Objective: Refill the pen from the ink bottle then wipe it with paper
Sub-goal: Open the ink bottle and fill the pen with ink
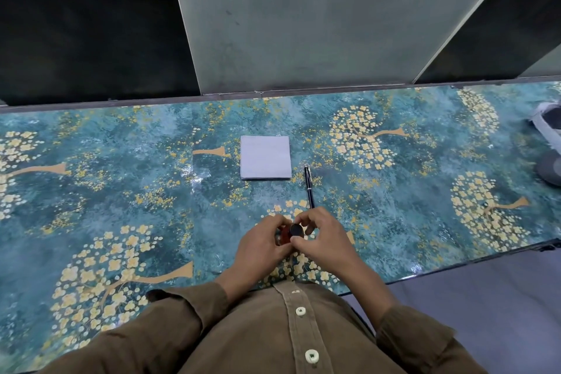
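Blue-green cloth (121, 191) with yellow flowered trees covers the table, and a grey wall panel (318, 18) stands behind it. At 6 o'clock the left hand (261, 244) curls around the ink bottle (285, 236), holding its body. Folded paper (265, 157) lies at 12 o'clock from the bottle. The right hand (321, 240) pinches the bottle's dark cap (296, 230) with narrow fingers. The pen (309, 187) lies at 1 o'clock, just beside the paper.
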Available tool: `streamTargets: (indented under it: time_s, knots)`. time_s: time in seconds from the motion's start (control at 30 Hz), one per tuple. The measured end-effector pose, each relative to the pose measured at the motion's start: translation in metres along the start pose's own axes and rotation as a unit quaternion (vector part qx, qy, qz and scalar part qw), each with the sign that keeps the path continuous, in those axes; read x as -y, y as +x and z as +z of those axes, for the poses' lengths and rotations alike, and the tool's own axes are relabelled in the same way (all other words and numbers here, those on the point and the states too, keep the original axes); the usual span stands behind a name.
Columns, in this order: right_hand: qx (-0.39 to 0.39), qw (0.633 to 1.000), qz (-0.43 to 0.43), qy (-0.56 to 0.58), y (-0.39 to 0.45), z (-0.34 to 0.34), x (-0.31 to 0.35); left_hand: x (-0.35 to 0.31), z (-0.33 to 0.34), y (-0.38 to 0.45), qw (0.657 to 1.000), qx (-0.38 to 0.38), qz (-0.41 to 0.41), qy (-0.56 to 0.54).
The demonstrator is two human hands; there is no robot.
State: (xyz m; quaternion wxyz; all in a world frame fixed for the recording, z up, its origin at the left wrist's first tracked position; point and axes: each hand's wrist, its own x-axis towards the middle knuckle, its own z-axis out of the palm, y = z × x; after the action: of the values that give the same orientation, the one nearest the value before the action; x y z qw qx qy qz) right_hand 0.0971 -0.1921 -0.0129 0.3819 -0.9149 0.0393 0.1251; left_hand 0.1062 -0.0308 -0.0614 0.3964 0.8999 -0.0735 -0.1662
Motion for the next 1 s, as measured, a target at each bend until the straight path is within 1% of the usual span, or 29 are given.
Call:
streamTargets:
  time_s: [0.17, 0.3, 0.4, 0.57, 0.63, 0.8, 1.0]
  knots:
    - [0.032, 0.999, -0.013, 0.003, -0.0018, -0.0038, 0.0013, 0.0014, 0.0014, -0.0002, 1.0, -0.005, 0.006, 0.004]
    - [0.003, 1.0, 0.027, -0.009, -0.0018, -0.0027, 0.001, 0.0005, 0.0011, -0.0009, 1.0, -0.007, 0.005, 0.002]
    - [-0.005, 1.0, 0.011, -0.018, -0.0009, -0.0021, 0.0, -0.0005, 0.0008, -0.0017, 1.0, -0.008, 0.004, 0.002]
    - [0.03, 0.999, -0.021, -0.004, -0.0013, -0.0051, 0.0002, -0.0019, 0.0003, -0.0018, 1.0, -0.009, 0.0, 0.013]
    - [0.031, 0.999, -0.02, -0.007, -0.0015, -0.0049, 0.0009, -0.0017, 0.0003, -0.0017, 1.0, -0.008, 0.0, 0.015]
    - [0.003, 1.0, 0.015, -0.005, -0.0034, -0.0036, 0.0014, -0.0009, 0.0015, -0.002, 1.0, -0.011, 0.003, 0.017]
    - [0.017, 1.0, -0.019, -0.01, -0.0042, -0.0034, 0.0015, -0.0001, 0.0033, -0.002, 1.0, -0.016, 0.005, 0.014]
